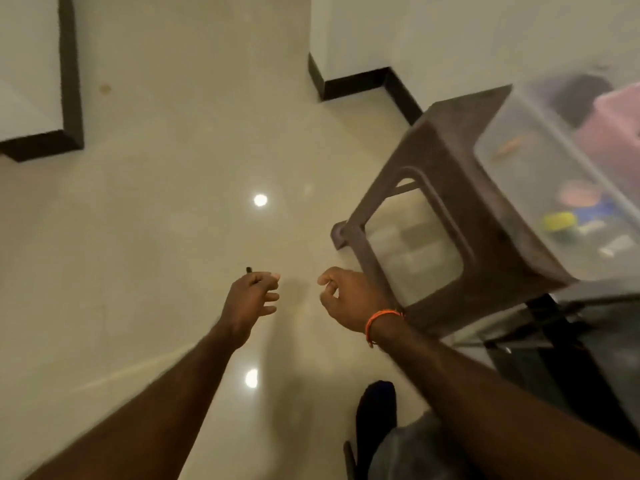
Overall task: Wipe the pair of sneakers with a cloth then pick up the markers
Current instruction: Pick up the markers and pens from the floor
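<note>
Both bare arms reach forward over the glossy cream tiled floor (156, 220), which shows two round light reflections. The left hand (251, 299) is curled, its thumb and fingers pinching a thin dark marker (249, 270); only the marker's short black tip sticks out past the knuckles, and the rest is hidden inside the grip. The right hand (349, 296) hangs just beside it, a little apart, with its fingers loosely bent and nothing between them. A thin orange thread bracelet (382, 318) circles the right wrist.

Right of the right hand stands a brown plastic stool (491, 220) with an open rounded cut-out in its side, one foot planted on the floor. On top of the stool sits a clear plastic storage box (540, 188); its contents are blurred, showing only pink, orange, yellow and blue patches. Below the stool, at the right edge, is a dark table (588, 320) with a shiny top. A dark-clothed knee shows at the bottom edge. White walls with black skirting (353, 83) border the floor. No sneakers or cloth can be made out
</note>
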